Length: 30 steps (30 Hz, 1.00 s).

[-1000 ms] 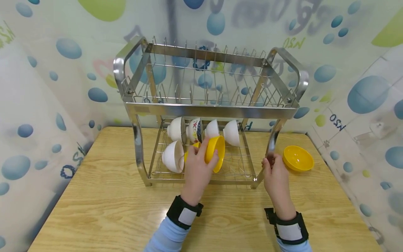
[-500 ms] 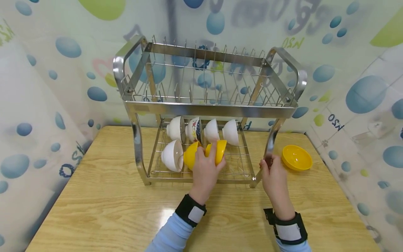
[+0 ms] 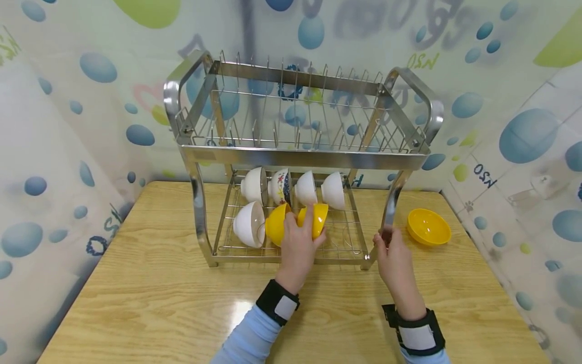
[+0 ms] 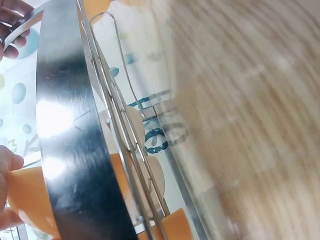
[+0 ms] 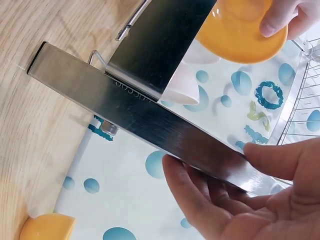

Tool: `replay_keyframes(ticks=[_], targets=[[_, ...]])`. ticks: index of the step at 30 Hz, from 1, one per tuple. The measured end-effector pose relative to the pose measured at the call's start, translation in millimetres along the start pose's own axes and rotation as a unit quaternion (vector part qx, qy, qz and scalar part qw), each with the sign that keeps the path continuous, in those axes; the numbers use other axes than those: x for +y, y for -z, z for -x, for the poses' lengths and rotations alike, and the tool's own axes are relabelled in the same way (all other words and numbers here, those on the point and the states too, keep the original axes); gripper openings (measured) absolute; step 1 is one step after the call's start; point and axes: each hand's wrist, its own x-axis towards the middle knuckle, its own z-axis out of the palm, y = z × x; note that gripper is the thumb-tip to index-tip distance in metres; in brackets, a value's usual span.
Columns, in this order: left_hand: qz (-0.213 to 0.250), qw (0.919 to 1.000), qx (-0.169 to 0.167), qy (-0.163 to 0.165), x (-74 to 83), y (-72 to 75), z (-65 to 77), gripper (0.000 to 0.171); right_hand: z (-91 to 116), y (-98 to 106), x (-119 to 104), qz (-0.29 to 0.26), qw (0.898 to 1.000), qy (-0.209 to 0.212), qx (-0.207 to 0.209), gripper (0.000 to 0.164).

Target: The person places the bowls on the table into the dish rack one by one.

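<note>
Inside the lower tier of a two-tier metal dish rack (image 3: 300,161), my left hand (image 3: 296,250) grips a yellow bowl (image 3: 320,220), which stands on its side. Just left of it, a second yellow bowl (image 3: 274,225) is partly covered by that hand. My right hand (image 3: 396,260) holds the rack's front right leg (image 3: 392,205). The right wrist view shows its thumb and fingers (image 5: 192,195) on either side of the flat metal bar (image 5: 165,132). The left wrist view has the rack's front bar (image 4: 70,115) across the held bowl.
A white bowl (image 3: 248,225) is on its side at the front left of the lower tier. Behind stand white bowls (image 3: 334,191) and a floral-patterned bowl (image 3: 279,188). A third yellow bowl (image 3: 428,227) sits upright on the wooden table (image 3: 150,303), right of the rack.
My left hand has moved slightly right and down with its bowl, which has tilted, uncovering more of the second yellow bowl. The right hand still grips the leg, slightly lower.
</note>
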Motion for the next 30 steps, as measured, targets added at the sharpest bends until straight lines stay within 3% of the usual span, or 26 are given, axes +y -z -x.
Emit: replay_keyframes(ticks=[9,30], targets=[[-0.018,0.9997,-0.017,0.005,-0.1,-2.3,1.0,0.071,0.8,-0.1,1.9,0.012,1.000,0.009,-0.019,0.030],[-0.003,0.9990,-0.035,0.027,0.4,-5.7,2.8,0.076,-0.5,-1.6,2.0,0.024,0.999,0.009,-0.041,0.030]])
